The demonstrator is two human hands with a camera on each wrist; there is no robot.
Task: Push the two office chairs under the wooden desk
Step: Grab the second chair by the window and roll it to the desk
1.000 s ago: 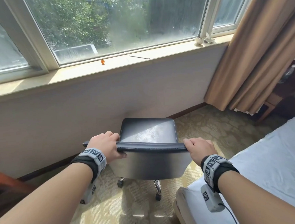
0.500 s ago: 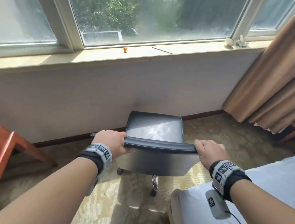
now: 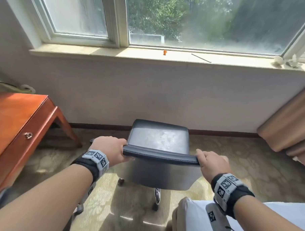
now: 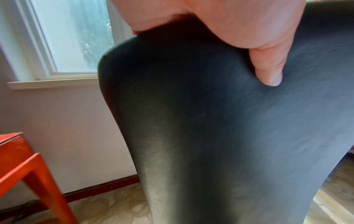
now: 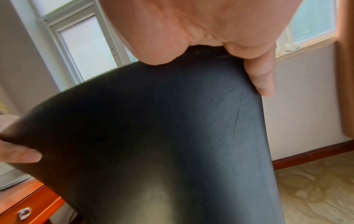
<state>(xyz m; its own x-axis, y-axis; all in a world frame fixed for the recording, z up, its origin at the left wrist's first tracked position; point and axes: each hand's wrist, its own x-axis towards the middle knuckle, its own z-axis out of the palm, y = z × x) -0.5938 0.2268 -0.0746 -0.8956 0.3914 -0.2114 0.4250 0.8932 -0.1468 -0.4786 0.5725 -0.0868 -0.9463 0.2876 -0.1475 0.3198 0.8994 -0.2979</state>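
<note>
One black office chair (image 3: pixel 158 150) is all I can see from where I stand, out on the patterned carpet (image 3: pixel 255 163) with its seat facing the wall under the window, and well short of the wooden bench (image 3: pixel 17 124), which sits off to its left. The left hand (image 3: pixel 111 148) grips the left end of the backrest's top edge, fingers wrapped over the front and thumb pressed into the leather behind; the right hand (image 3: pixel 211 162) holds the right end the same way, so both are clamped on the chair and neither is free. The castors (image 3: pixel 156 195) stand on the carpet beneath. By my reckoning the job is barely begun: this chair is not yet under the bench and needs turning left and rolling in between the bench legs, and the second chair is nowhere in view. A white bed corner (image 3: pixel 191 216) crowds the space just behind the chair, and a tan curtain (image 3: pixel 288 120) hangs to the right.
</note>
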